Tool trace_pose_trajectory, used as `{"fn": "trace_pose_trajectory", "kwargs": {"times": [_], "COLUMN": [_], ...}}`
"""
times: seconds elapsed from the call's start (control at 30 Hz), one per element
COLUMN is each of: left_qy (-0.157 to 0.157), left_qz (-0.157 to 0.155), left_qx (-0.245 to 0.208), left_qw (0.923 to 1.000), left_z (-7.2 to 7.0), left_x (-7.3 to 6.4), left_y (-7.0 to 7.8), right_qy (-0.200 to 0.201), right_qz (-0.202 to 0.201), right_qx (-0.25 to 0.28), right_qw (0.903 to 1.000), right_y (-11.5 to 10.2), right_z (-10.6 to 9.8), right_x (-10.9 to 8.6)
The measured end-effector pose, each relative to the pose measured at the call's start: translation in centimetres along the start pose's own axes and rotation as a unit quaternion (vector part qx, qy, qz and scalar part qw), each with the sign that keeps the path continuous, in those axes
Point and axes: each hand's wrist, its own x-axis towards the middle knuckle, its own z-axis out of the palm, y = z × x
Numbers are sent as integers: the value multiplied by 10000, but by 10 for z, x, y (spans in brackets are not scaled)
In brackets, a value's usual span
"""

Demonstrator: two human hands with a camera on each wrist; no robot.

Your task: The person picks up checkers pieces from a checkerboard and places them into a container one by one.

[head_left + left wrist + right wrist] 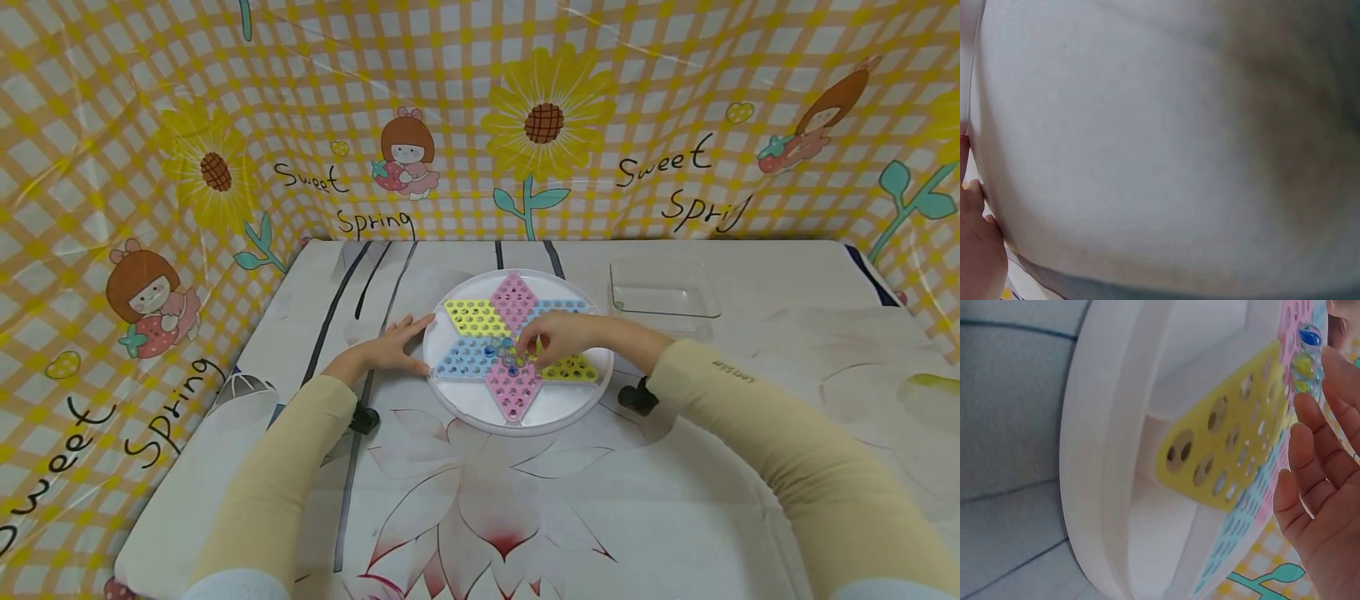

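A round white Chinese checkers board lies on the table, its star in pink, yellow and blue. Glass marbles with coloured swirls cluster at the star's centre. Over them is my right hand, fingers bent downward, fingertips right beside the marbles. In the right wrist view several marbles show close to the curved fingers; whether one is pinched stays hidden. My left hand, thumb and fingers spread, touches the board's left rim. Only part of the left hand shows at the left wrist view's edge.
A transparent rectangular container stands behind and to the right of the board. The table has a cover printed with a large flower. A yellow checked cloth hangs at the back and sides.
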Motion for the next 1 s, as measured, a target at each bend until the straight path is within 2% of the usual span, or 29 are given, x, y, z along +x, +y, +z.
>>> {"fn": "trace_pose_trajectory", "kwargs": {"times": [0.2, 0.63, 1.0], "left_qy": [12, 3, 17], "left_qz": [-16, -13, -58], "left_qx": [11, -29, -33], "left_qw": [10000, 10000, 10000], "left_z": [0, 1, 0], "left_x": [-1, 1, 0], "left_y": [2, 1, 0], "right_qy": [-29, -56, -38], "right_qz": [-90, -44, -46], "right_qx": [-225, -55, -147], "right_qw": [9997, 10000, 9999], "right_y": [1, 1, 0], "right_z": [6, 11, 13], "right_x": [4, 11, 12]}}
